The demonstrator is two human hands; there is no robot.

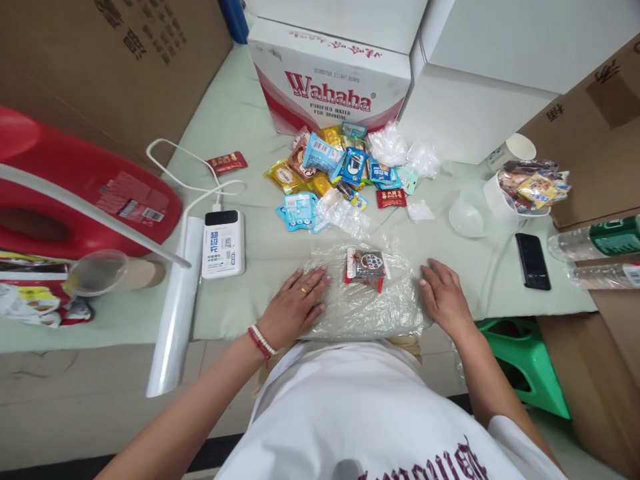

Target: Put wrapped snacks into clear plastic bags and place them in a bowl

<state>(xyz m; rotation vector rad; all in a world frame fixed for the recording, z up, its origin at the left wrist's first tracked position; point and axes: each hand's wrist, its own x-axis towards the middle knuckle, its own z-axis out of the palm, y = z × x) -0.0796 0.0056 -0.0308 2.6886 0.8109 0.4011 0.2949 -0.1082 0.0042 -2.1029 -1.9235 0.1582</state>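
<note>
A sheet of clear plastic wrap (330, 313) lies spread on the cloth-covered table in front of me. On its middle rests a small snack packet (368, 268), brown and white with red edges. My left hand (295, 303) lies flat at the wrap's left edge, fingers stretched out and a ring on one of them. At the right edge my right hand (444, 293) rests with its fingers apart on the table beside the wrap. Neither hand holds anything.
Beyond the wrap lies a pile of snack packets (325, 157) with crumpled plastic (387, 143), before a Wahaha box (335, 87). A power bank (223, 245) and a roll of film (175, 320) lie left. A phone (533, 261) and a filled white container (507, 190) sit right.
</note>
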